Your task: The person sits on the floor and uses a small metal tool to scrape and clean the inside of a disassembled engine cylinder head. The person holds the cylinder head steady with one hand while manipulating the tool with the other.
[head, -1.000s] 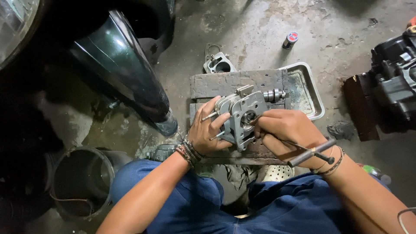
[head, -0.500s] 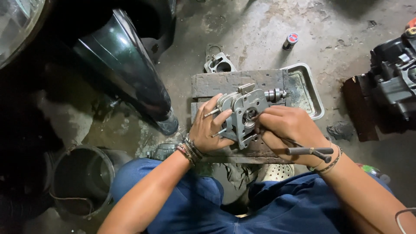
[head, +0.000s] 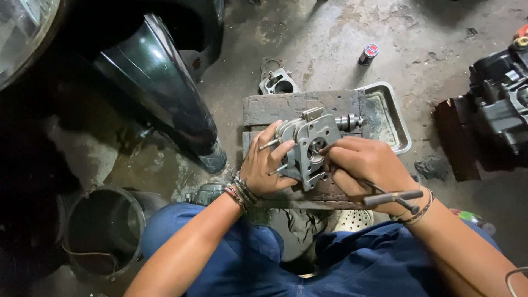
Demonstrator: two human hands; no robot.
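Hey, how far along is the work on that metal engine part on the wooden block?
Done: the grey engine part sits off the engine, on the wooden block. In hand: the left hand steadies it while the right hand works a T-handle tool into its middle. Left: another metal part lies on the floor.

I see a stained concrete floor (head: 330, 38) under dim light, a dark green fender (head: 159, 93) at left, a black bucket (head: 104, 231) lower left, and a dark engine (head: 500, 110) at right.

head cam only | worn on the head, looking pretty much straight down | close in over hands, lap, floor
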